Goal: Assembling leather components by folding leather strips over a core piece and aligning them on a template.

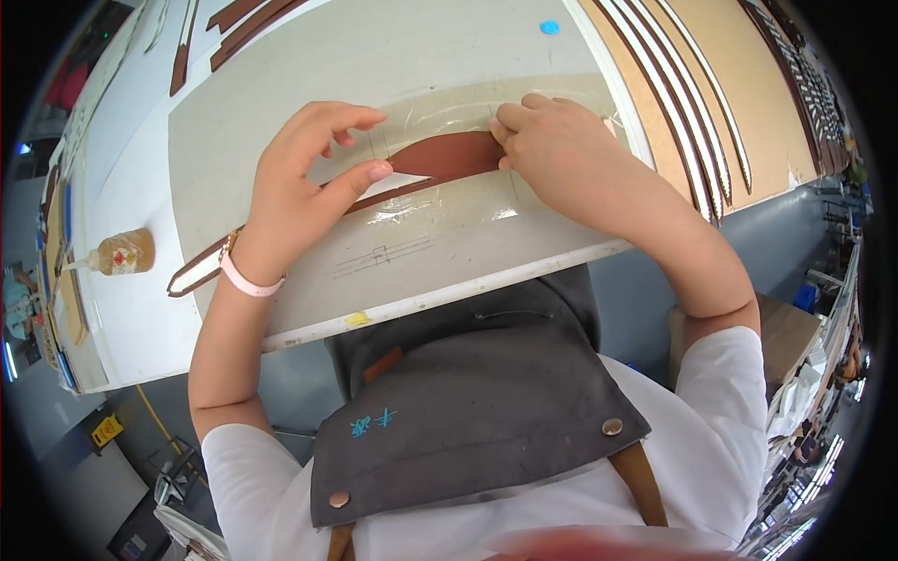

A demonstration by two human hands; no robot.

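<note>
A reddish-brown, leaf-shaped piece that looks like leather [447,152] lies over a long brown strip with a white face [198,271], on a grey board. My right hand [561,154] has its fingers closed on the right end of the piece and hides that end. Thumb and fingers of my left hand [304,178] are spread apart around the other end. The left thumb tip is right beside the piece's left point; I cannot tell whether they touch. Part of the strip passes out of sight beneath my left hand.
The grey board [234,140] has pencil lines and a glossy patch. A bottle of amber liquid [126,252] lies at the left. Brown strips [257,28] rest at the far left, white-and-brown ones [669,103] at the right. A blue blob [549,28] sits on the board's far side.
</note>
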